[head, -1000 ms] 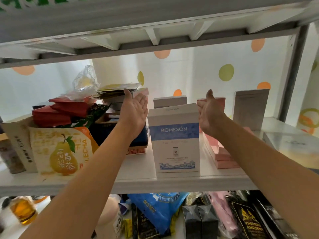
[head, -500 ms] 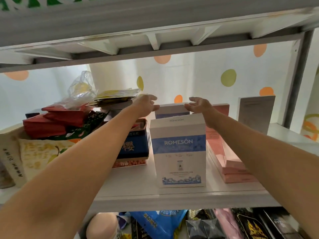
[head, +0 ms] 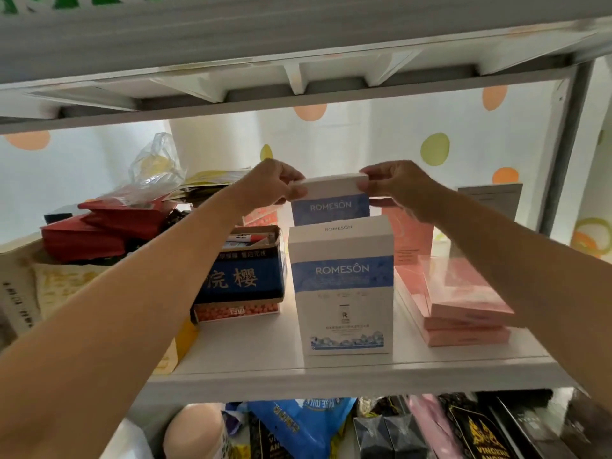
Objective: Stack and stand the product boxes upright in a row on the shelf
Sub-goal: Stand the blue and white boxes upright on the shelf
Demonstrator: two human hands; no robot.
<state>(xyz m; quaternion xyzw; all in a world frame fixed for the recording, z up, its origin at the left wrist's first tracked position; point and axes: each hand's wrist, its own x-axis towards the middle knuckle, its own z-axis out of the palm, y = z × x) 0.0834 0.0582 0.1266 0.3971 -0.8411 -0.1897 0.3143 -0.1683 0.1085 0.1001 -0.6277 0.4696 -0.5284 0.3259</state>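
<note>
Shelf (head: 347, 371), front edge: front ROMESÔN box (head: 342, 293) stands upright, just back from the lip. Flat pink boxes (head: 463, 303) are stacked to its right, a blue carton (head: 245, 279) sits to its left. Behind it is the rear ROMESÔN box (head: 331, 202), upright, lower part hidden. Left hand (head: 271, 187) pinches its top left corner, right hand (head: 394, 183) its top right. Risk: the grip is at the top corners only, so the base could swing forward and knock the front box off the lip — cannot tell whether that base rests on the shelf
</note>
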